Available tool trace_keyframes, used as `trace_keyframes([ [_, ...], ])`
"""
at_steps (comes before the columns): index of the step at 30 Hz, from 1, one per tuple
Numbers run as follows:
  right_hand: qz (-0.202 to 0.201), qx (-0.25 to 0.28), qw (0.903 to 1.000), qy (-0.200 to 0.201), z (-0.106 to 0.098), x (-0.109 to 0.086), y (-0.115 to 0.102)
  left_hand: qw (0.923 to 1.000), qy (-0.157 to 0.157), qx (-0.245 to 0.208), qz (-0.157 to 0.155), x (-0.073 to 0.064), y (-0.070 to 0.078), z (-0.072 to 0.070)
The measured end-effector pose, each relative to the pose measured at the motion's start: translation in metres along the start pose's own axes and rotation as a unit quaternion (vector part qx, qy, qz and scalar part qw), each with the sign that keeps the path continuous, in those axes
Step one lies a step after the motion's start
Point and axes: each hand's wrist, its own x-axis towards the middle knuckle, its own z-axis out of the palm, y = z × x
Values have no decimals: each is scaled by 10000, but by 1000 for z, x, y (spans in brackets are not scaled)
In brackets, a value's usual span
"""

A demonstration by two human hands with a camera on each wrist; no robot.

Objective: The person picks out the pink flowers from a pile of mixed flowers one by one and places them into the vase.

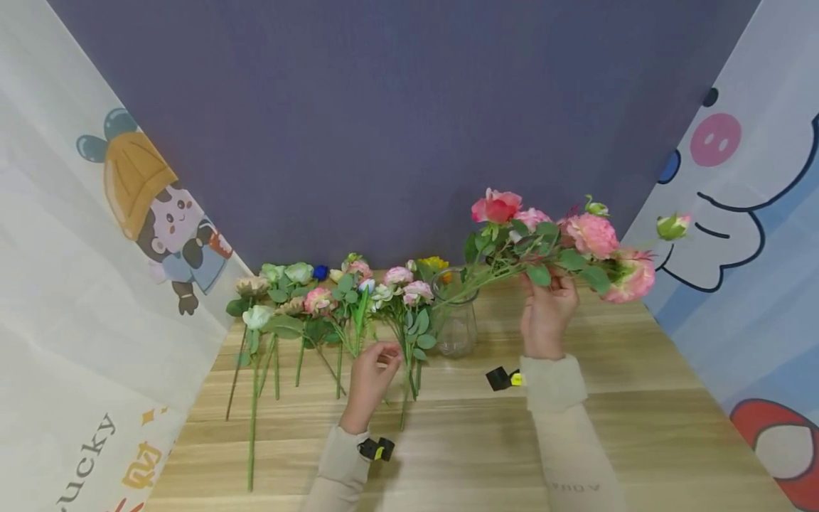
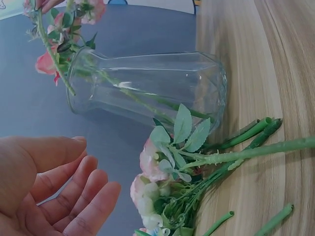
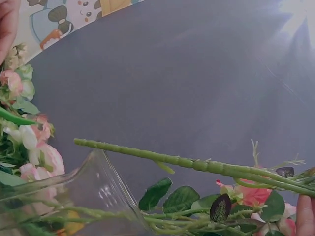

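Left hand (image 1: 370,384) hung left of the glass vase (image 1: 457,334), empty, fingers loosely bent. Right hand (image 1: 549,316), right of vase, pinched a flower stem (image 3: 197,165), end near vase mouth. Looked like mid-insertion step; next move probably called for guiding that end in.

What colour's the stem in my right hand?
The stem is green, clearest in the right wrist view.

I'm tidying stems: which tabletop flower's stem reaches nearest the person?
The whitish-green flower at front left; its stem ends clearly closer than any other's on the table.
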Motion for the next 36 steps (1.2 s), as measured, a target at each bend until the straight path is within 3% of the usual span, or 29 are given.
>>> trace_keyframes([
  [24, -273, 294, 9991, 165, -4, 13, -15, 9991, -172, 32, -386, 0, -5, -3],
  [36, -305, 120, 9992, 229, -8, 16, -13, 9991, -335, 36, -264, -2, -9, 2],
])
